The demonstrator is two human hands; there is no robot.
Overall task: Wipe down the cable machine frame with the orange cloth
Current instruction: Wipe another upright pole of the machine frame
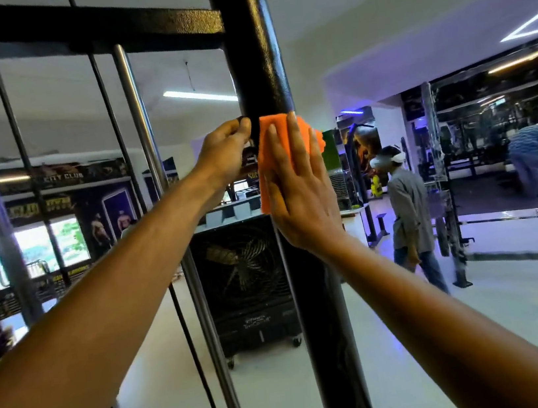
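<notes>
The cable machine's black upright post (256, 50) runs from the top of the view down past the bottom edge. An orange cloth (270, 148) lies flat against the post at about head height. My right hand (300, 192) presses the cloth onto the post with straight, spread fingers. My left hand (224, 154) grips the post's left edge just beside the cloth, fingers curled round it. A black crossbar (97, 27) joins the post at upper left.
Chrome guide rods (141, 118) and thin black cables (108, 105) stand left of the post. A black floor fan (244, 286) on wheels sits behind it. A person wearing a headset (407, 212) walks at right; another person (531, 160) bends over farther back.
</notes>
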